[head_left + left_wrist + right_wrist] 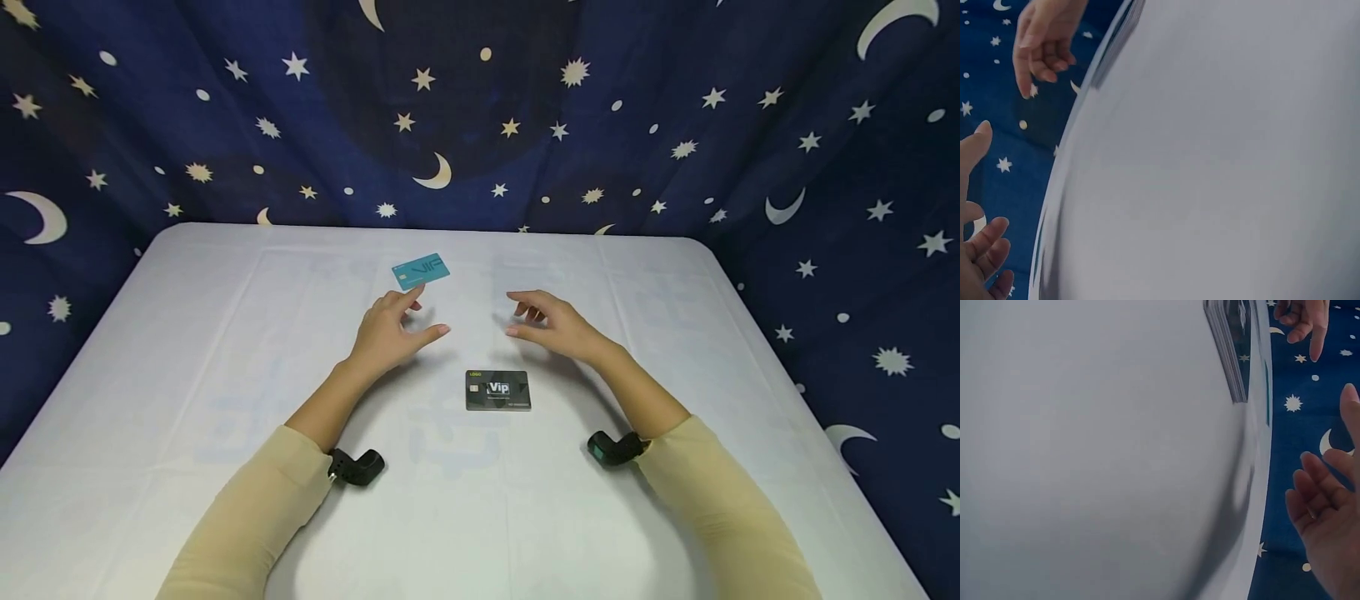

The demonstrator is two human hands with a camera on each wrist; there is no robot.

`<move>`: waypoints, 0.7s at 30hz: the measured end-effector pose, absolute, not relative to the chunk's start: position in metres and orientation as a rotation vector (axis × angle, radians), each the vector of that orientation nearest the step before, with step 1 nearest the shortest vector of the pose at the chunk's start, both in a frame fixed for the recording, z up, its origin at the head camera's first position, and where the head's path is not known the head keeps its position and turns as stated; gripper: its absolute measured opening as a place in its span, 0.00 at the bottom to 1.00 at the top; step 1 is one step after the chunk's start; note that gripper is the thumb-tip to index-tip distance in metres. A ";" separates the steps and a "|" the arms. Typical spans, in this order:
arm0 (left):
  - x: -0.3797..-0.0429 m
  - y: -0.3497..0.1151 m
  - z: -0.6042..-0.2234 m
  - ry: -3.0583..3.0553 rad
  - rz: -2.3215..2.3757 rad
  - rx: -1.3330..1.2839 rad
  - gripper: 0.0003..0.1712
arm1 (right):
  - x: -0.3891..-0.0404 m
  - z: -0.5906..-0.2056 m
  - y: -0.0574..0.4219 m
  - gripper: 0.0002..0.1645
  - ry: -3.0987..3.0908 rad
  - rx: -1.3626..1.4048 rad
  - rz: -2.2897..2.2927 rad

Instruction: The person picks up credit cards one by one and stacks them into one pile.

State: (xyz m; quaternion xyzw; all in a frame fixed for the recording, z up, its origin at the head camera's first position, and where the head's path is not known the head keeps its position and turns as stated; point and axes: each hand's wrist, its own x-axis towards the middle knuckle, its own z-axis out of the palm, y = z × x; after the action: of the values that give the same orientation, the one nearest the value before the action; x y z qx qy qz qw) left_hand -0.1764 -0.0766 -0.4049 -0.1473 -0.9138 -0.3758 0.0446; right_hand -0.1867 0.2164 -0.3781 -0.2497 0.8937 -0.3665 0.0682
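Observation:
A teal VIP card [423, 268] lies flat toward the back of the white table. Nearer, a stack of black Vip cards [498, 402] rests between the forearms; its layered edge shows in the right wrist view, where the stack [1225, 350] has several cards. My left hand [386, 333] hovers with loosely bent fingers, its index fingertip by the near edge of the teal card; whether it touches cannot be told. Opposite it, my right hand [562, 327] is held above the table behind the stack, thumb and fingers apart. Neither hand holds anything.
White cloth covers the table [480, 517], which has rounded back corners. A dark blue curtain [480, 92] with moons and stars hangs behind and to the sides. Black wrist cameras [358, 467] sit at both sleeve cuffs.

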 end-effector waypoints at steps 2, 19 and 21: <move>-0.181 -0.080 -0.405 -2.797 -1.109 -0.428 0.48 | -0.191 -0.376 0.213 0.37 2.701 -0.769 -1.096; -0.229 -0.102 -0.409 -2.823 -1.118 -0.156 0.51 | -0.237 -0.364 0.182 0.40 2.694 -0.731 -0.799; -0.232 -0.104 -0.411 -2.882 -1.093 -0.120 0.52 | -0.242 -0.365 0.176 0.40 2.691 -0.738 -0.783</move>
State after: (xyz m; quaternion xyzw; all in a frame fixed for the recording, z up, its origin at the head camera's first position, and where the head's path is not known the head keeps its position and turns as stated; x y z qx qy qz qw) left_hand -0.2317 -0.1035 -0.4109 -0.0389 -0.9339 -0.3543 0.0285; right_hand -0.2419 0.1758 -0.3652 -0.2526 0.9216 -0.2683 0.1216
